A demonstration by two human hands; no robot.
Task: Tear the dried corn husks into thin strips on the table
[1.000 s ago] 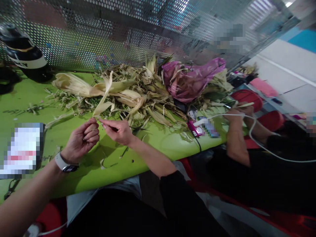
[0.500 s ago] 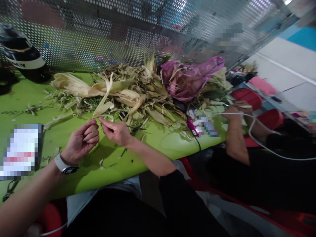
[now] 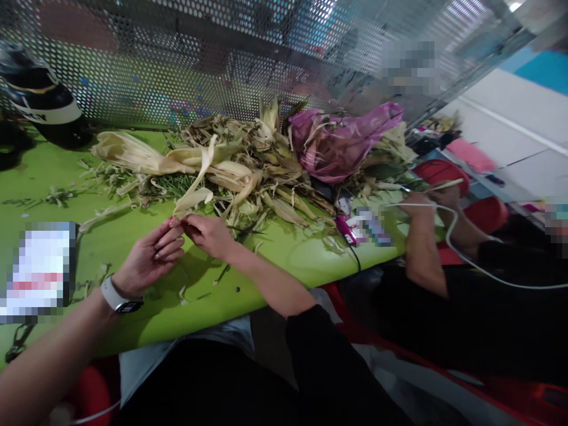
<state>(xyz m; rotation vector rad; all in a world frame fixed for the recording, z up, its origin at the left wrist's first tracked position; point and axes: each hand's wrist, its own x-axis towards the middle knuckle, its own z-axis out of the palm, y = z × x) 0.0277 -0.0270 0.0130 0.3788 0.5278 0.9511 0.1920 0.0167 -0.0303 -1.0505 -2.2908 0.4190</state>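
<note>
My left hand (image 3: 151, 254), a white watch on its wrist, and my right hand (image 3: 209, 234) meet fingertip to fingertip over the green table (image 3: 288, 254). Both pinch the lower end of a pale dried corn husk strip (image 3: 197, 180), which curves up and away from them toward the heap. Behind it lies a big pile of dried corn husks (image 3: 239, 165), with one long husk stretching out to the left.
A pink plastic bag (image 3: 341, 142) sits in the husks at the right. A person's hands (image 3: 426, 204) work at the table's right end near a white cable and a pink phone (image 3: 348, 228). A perforated metal screen stands behind. A helmet (image 3: 39, 100) rests far left.
My left hand has moved right and closed up against my right hand. The husk strip has shifted slightly to the right with them.
</note>
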